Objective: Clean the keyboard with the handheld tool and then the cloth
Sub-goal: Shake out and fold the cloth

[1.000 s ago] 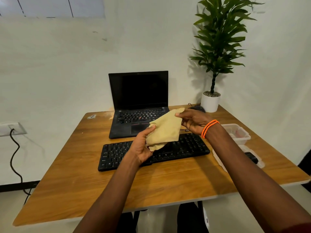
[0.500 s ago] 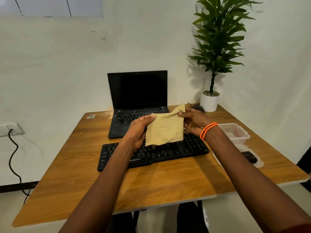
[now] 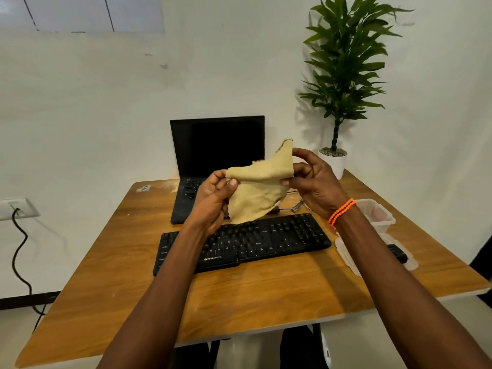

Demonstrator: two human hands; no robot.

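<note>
While both hands are pinching it, the tan, crumpled soft cloth (image 3: 257, 190) is hanging in the air above the black flat plastic keyboard (image 3: 266, 239) on the wooden table (image 3: 239, 294): the left hand (image 3: 213, 201) is gripping its left edge, the right hand (image 3: 314, 182) its right edge.

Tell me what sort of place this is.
Probably a small office or home workstation: a wooden desk carries an open laptop and a black keyboard, with a potted plant in the corner.

tan cloth (image 3: 255, 193); black keyboard (image 3: 266, 241); orange bracelet (image 3: 342, 211)
</note>
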